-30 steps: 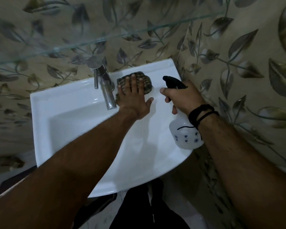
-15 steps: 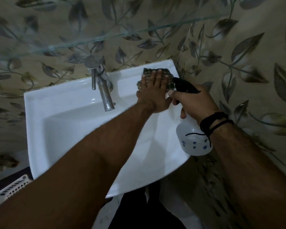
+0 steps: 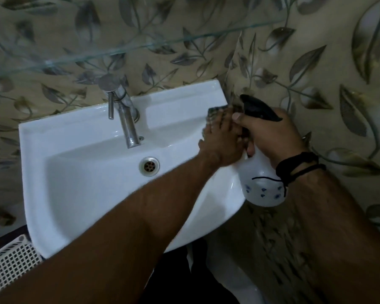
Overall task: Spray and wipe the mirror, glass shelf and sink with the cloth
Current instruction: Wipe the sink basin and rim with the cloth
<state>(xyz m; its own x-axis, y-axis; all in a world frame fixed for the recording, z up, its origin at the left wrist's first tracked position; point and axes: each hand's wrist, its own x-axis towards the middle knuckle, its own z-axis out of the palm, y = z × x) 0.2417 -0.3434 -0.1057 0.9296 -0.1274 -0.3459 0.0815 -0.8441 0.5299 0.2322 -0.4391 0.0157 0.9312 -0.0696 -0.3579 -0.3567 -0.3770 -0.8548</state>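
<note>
A white sink hangs on the leaf-patterned wall, with a chrome tap at its back and a drain in the bowl. My left hand lies flat with straight fingers on a checked cloth, pressing it onto the sink's right rim. Only the cloth's far edge shows past my fingers. Just right of it, my right hand grips a white spray bottle with a black trigger head, held beside the sink's right edge. The glass shelf runs across the wall above.
A white perforated plastic basket stands on the floor under the sink's left corner. The side wall comes close on the right of the sink. Dark clothing shows below the sink's front edge.
My left hand has slid the cloth to the right, from beside the tap to the sink's right rim. The drain has come into sight. My right hand has kept the bottle beside the sink.
</note>
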